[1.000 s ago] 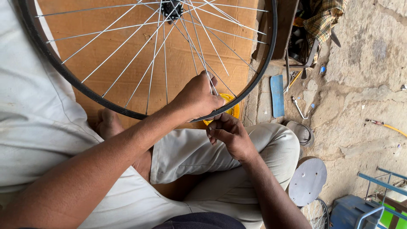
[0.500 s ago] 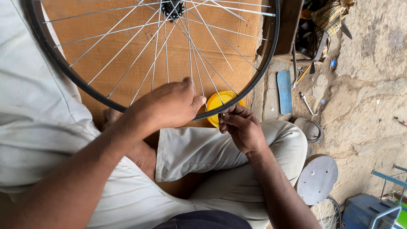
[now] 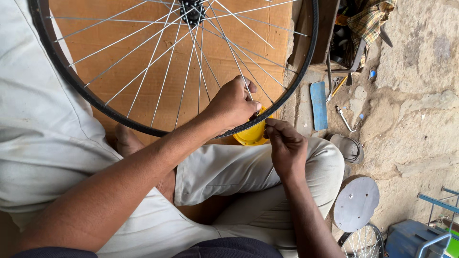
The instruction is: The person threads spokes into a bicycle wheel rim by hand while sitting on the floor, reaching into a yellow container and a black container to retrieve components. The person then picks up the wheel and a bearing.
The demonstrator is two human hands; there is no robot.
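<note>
A black bicycle wheel rim (image 3: pixel 62 67) with thin silver spokes (image 3: pixel 158 71) and a dark hub (image 3: pixel 192 10) stands upright over my lap. My left hand (image 3: pixel 233 104) grips a spoke just inside the lower rim. My right hand (image 3: pixel 286 145) is pinched with fingertips at the rim's outer edge, right next to my left hand; what it pinches is too small to see. A yellow bowl (image 3: pixel 252 135) sits on the ground behind the rim, partly hidden by both hands.
Brown cardboard (image 3: pixel 143 57) lies under the wheel. A blue flat piece (image 3: pixel 318 105), a small wrench (image 3: pixel 345 119) and a sandal (image 3: pixel 348 148) lie on the rough floor at right. A grey round plate (image 3: pixel 356 203) and a small spoked wheel (image 3: pixel 363 242) sit lower right.
The wheel has shifted to the right. My left hand slid right along the rim and took hold of a spoke; my right hand stayed pinched at the rim.
</note>
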